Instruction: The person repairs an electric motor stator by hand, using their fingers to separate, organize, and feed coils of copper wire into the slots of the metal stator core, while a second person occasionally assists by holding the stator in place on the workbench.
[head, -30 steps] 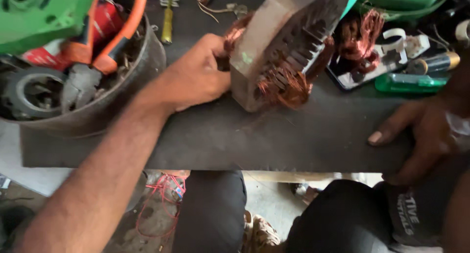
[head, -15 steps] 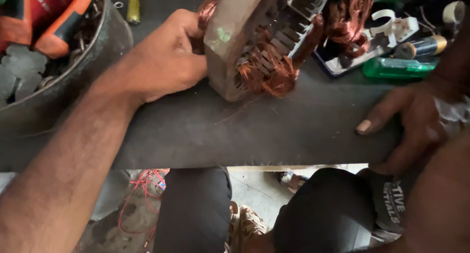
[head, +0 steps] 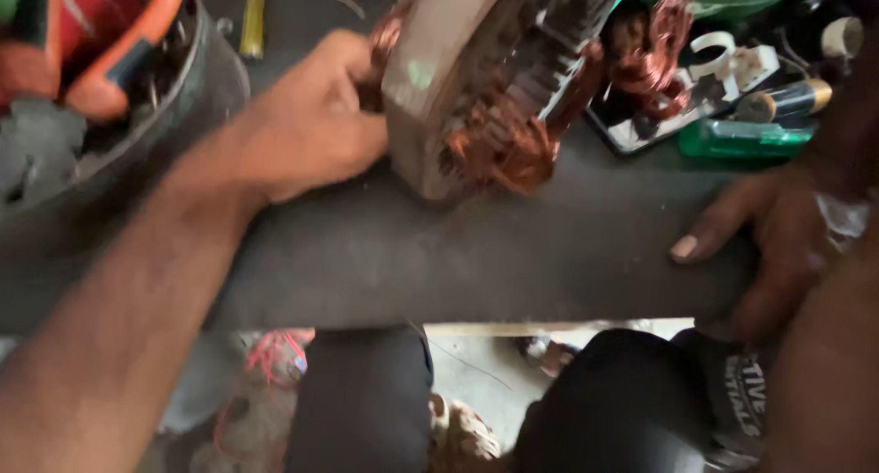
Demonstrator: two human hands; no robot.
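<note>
Dark desk [head: 439,262] under us holds a motor stator [head: 476,79] with copper wire. Our left hand [head: 316,125] has its grip closed on the stator's left edge, tipping it. Our right hand [head: 778,244] rests open, right of the stator, holding nothing.

Motor-repair workshop: dark workbench [head: 476,262] w/ motor stator [head: 485,79] and copper windings [head: 499,148], metal tub [head: 183,107] of pliers [head: 119,52], parts etc., screwdriver [head: 252,20], cluttered tray [head: 641,134].
</note>
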